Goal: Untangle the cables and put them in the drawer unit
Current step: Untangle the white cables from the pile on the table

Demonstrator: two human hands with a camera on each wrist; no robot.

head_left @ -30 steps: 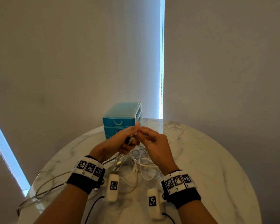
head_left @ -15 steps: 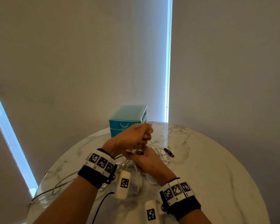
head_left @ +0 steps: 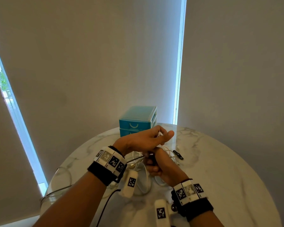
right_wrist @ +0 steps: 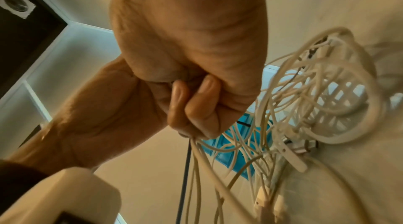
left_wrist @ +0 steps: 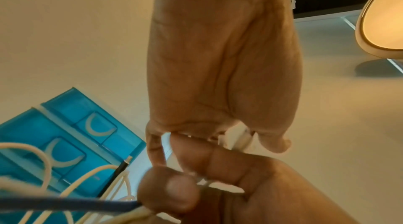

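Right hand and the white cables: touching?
Touching. The right wrist view shows the right hand with its fingers curled round several strands of the white cables, which emerge from the fist.

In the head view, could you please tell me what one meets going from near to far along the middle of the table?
right hand → left hand → blue drawer unit

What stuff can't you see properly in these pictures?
- Head view: the left hand hides the lower front of the drawer unit.
- Right wrist view: the white cables are one blurred bundle; counting them is impossible.
- Left wrist view: the right hand is cut off by the bottom edge.
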